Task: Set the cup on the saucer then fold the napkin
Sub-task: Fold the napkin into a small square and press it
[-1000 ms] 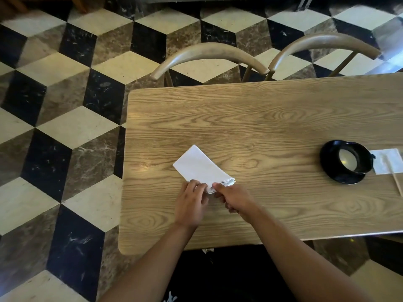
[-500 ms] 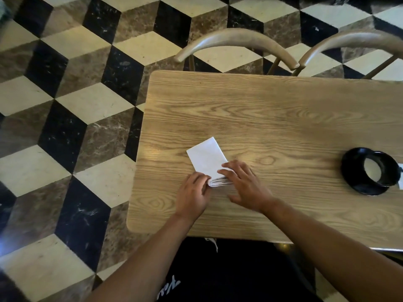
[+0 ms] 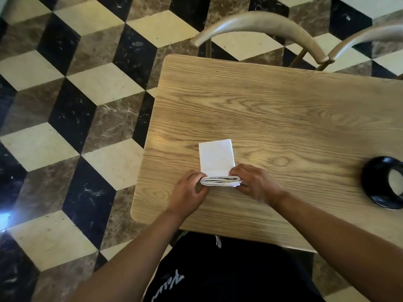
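Head view looks down on a wooden table, where a white napkin lies flat near the front left corner. Its near end is doubled into a thick fold, and that fold sits between the hands. The left hand pinches its left end; the right hand pinches its right end. A black cup on its saucer stands well apart at the right edge.

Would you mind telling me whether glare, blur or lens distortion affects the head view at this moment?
In the head view, a soft sheen lies on the table beyond the napkin; a bluish flare sits at the left edge; the right hand looks slightly motion-blurred; the wide lens bows the table's edges; the black cup is cut off at the right edge.
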